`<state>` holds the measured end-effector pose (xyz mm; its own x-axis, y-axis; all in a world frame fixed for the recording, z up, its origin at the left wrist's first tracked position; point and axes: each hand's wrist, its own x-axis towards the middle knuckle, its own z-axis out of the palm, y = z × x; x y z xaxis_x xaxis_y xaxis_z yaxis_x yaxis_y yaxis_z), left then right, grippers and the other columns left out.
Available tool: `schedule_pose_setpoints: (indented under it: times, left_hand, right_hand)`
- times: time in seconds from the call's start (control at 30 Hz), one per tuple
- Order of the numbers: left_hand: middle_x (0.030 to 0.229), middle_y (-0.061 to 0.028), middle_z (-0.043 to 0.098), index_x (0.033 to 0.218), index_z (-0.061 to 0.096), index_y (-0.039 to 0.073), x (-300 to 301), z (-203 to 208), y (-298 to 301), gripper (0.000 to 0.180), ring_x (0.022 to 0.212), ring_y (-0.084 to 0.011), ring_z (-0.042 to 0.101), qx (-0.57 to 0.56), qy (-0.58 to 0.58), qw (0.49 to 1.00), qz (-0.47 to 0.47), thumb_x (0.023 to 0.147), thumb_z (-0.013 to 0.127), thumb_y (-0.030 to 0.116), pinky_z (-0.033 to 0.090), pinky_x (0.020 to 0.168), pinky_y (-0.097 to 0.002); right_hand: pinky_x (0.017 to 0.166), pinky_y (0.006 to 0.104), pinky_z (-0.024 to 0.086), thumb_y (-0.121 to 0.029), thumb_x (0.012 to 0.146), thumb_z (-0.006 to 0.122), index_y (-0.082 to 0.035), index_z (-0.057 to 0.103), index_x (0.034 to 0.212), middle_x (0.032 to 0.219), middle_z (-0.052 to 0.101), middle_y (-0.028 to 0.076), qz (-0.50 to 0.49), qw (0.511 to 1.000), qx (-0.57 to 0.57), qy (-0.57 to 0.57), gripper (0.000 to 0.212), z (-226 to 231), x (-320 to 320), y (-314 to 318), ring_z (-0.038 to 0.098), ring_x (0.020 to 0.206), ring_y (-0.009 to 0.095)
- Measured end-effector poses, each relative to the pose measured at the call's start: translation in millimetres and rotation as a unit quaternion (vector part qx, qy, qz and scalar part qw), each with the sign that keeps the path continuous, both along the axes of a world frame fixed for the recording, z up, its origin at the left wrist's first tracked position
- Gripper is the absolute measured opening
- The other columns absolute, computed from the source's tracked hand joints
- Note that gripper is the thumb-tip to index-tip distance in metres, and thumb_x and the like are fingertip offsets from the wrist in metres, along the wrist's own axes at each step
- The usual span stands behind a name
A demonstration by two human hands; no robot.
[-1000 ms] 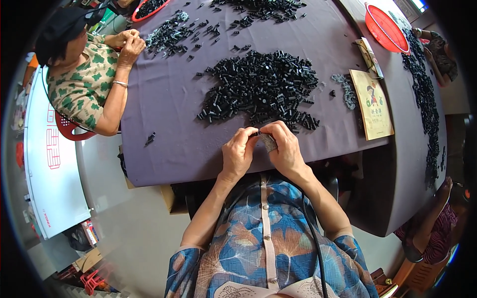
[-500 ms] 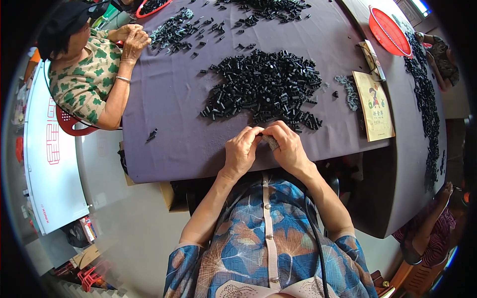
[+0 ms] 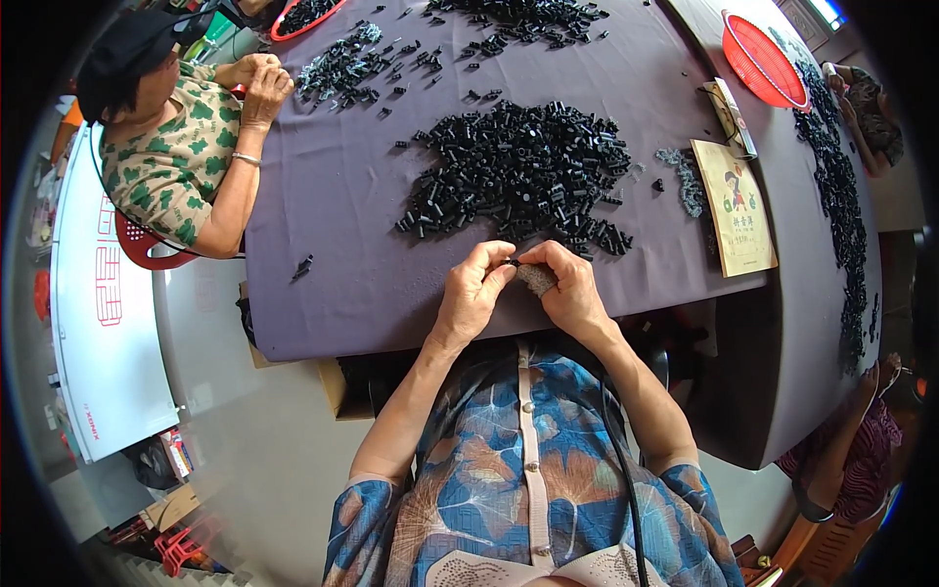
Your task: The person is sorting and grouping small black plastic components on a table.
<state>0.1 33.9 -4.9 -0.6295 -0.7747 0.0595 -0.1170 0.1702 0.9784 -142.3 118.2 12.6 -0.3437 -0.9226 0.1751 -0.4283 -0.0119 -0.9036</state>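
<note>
The left hand (image 3: 471,293) and the right hand (image 3: 575,293) meet in the middle of the picture. Their thumbs and fingers are pinched close together. They hold one small black piece (image 3: 512,261) between the tips. Its long side seems to go from left to right, but it is too small to tell which end is the front. The right hand also has one grey, speckled lump (image 3: 537,280) tucked under its fingers. I can't tell what it is.

Just above the hands is one big black heap (image 3: 518,176), with too many bits to count. They point all sorts of ways. One more heap (image 3: 518,20) is at the top. The purple-grey cloth (image 3: 333,313) lies under them.

One yellow book (image 3: 736,210) is at the right, with its long side going up and down. I see two red baskets, one upper right (image 3: 765,64) and one top left. One person (image 3: 176,166) sits at the upper left.
</note>
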Motion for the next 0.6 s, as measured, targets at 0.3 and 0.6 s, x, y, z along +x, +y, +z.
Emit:
schedule_pose_setpoints:
  times: [0.3,0.6]
  left_hand:
    - [0.083,0.0007,0.066,0.100,0.065,0.000,5.0,8.6,-7.5,0.011,0.074,-0.0045,0.059,0.171,0.002,0.985,-0.023,0.090,0.062,0.001,0.049,0.067,-0.0198]
    - [0.079,0.0034,0.063,0.100,0.066,0.002,5.3,10.0,-12.5,0.010,0.065,-0.0004,0.048,0.195,0.021,0.979,-0.048,0.092,0.061,0.003,0.039,0.057,-0.0162]
  right_hand:
    - [0.070,0.0342,0.052,0.010,0.072,0.065,-0.001,0.059,0.092,0.088,0.064,0.013,0.006,0.999,-0.032,0.000,0.023,-5.6,1.1,-0.3,0.065,0.082,0.031]
    - [0.070,0.0367,0.053,0.013,0.068,0.061,-0.003,0.058,0.093,0.093,0.062,0.012,0.046,0.994,-0.061,0.083,0.029,1.8,1.7,-1.6,0.064,0.084,0.032]
